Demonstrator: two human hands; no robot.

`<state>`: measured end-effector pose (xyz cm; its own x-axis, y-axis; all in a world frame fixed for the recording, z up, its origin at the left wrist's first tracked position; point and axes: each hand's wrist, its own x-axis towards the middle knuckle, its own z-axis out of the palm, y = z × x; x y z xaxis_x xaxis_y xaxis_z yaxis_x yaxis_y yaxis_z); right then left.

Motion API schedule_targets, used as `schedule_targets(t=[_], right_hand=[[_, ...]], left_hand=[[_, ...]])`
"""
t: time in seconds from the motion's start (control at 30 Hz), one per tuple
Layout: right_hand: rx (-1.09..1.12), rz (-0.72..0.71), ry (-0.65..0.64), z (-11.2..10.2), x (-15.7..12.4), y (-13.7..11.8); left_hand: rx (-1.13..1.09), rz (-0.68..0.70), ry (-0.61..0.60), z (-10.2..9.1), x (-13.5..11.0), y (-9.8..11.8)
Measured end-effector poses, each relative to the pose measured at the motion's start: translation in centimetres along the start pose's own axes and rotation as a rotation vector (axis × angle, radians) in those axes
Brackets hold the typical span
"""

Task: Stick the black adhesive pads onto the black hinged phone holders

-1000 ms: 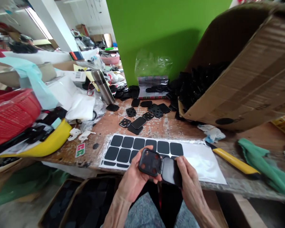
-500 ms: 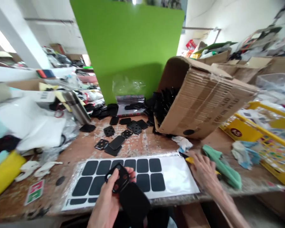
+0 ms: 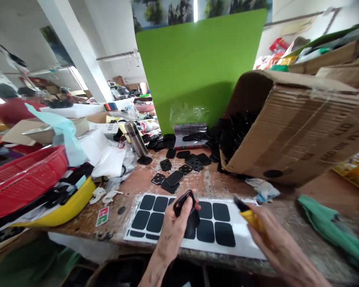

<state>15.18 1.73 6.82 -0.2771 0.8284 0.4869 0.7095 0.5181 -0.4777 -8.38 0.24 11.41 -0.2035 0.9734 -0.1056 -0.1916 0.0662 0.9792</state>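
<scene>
My left hand (image 3: 181,215) is closed around a black rounded plate (image 3: 184,202), held tilted above the sheet. A dark square pad hangs just below it; I cannot tell whether the two are joined. My right hand (image 3: 269,225) grips a yellow tool with a black tip (image 3: 249,215), blurred by motion, over the right end of the sheet. Beneath both hands lies a white backing sheet (image 3: 242,233) with rows of black rounded-square stickers (image 3: 205,231). Beyond it on the bench, black plates with holes (image 3: 165,164) and plain black plates (image 3: 174,178) are scattered.
A tilted cardboard box (image 3: 290,131) of black pieces stands at the back right. A green cloth (image 3: 323,223) and crumpled tissue (image 3: 262,189) lie at right. To the left are a steel flask (image 3: 136,139), a red basket (image 3: 26,179) and a yellow basin (image 3: 62,207). A green panel (image 3: 197,71) rises behind.
The right hand has lifted the yellow tool from the bench beside the sheet and brought it left. The left hand has tilted the plate up edge-on. The view has swung left.
</scene>
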Motion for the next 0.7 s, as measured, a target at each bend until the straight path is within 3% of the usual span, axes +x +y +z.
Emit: schedule_targets(t=[0.13,0.23,0.33,0.53,0.7], right_hand=[[0.061,-0.099,-0.140,1.2,1.2,-5.8],[0.002,-0.136,-0.247,1.9,2.0,-8.2],[-0.056,-0.174,-0.278,2.2,2.7,-9.1],[-0.160,-0.318,-0.266,2.2,3.3,-8.7],[-0.206,-0.343,-0.263,1.7,3.4,-9.2]], left_hand=[[0.117,0.043,-0.046,0.1,-0.4,0.8],[0.113,0.053,-0.053,-0.4,-0.6,1.0],[0.186,0.093,-0.073,-0.9,-0.5,0.5],[0.407,0.374,-0.053,-1.3,-0.1,-0.3],[0.488,0.453,-0.069,-1.8,0.3,-0.6]])
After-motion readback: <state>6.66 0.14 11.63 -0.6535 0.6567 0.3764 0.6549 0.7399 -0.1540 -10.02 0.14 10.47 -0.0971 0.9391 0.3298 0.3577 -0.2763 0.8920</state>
